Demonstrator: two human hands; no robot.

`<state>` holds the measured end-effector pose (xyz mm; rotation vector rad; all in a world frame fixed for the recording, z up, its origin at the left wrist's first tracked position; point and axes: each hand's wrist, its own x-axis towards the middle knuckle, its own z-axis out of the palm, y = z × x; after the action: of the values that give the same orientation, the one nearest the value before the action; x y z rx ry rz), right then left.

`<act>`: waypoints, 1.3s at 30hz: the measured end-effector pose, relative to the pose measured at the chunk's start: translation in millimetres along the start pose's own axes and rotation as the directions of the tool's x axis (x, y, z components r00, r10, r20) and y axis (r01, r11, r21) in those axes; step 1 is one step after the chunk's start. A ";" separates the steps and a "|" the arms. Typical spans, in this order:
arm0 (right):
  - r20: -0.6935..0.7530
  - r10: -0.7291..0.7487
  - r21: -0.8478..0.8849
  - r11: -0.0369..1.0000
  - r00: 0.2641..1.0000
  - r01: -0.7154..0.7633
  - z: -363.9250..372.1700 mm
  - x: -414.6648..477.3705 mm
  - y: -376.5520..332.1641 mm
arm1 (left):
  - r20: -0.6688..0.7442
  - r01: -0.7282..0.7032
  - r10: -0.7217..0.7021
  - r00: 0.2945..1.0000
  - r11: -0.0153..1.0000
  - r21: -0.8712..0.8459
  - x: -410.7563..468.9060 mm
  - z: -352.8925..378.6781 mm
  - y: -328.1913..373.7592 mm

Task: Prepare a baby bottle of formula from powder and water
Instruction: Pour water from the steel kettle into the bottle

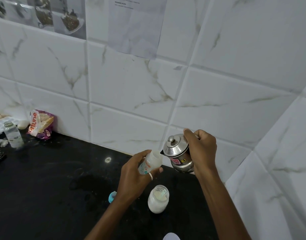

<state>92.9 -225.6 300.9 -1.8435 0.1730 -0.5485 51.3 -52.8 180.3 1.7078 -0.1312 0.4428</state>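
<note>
Head view: left hand (135, 177) fingers grasp the translucent plastic baby bottle (150, 164); right hand (199, 148) grasps the tilted steel kettle (179, 154) above the black bench (45, 187).

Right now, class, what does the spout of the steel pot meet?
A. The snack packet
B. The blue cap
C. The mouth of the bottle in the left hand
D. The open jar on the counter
C: the steel pot, tilted by the right hand, has its spout at the mouth of the bottle held in the left hand.

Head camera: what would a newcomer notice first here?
Near the wall, the right hand tips a steel jug, spout at the mouth of the baby bottle held in the left hand. In front, an open jar of white powder stands on the black counter.
</note>
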 end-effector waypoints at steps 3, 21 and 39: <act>-0.002 -0.017 -0.017 1.000 1.000 0.017 1.8 1.1 -2.6 | 0.002 0.001 -0.001 1.000 1.000 -0.005 0.5 -0.3 0.8; 0.011 -0.101 -0.154 0.983 0.995 0.101 5.2 -1.7 -18.1 | 0.020 0.008 -0.008 1.000 1.000 0.018 2.4 -0.8 -2.5; 0.022 -0.124 -0.188 0.974 0.992 0.126 2.2 -3.4 -31.5 | 0.007 0.036 -0.036 0.999 0.999 0.006 -2.6 -2.1 -6.3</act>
<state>86.2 -211.6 328.7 -2.0523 0.1053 -0.6281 50.5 -50.0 173.8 1.7145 -0.1036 0.4108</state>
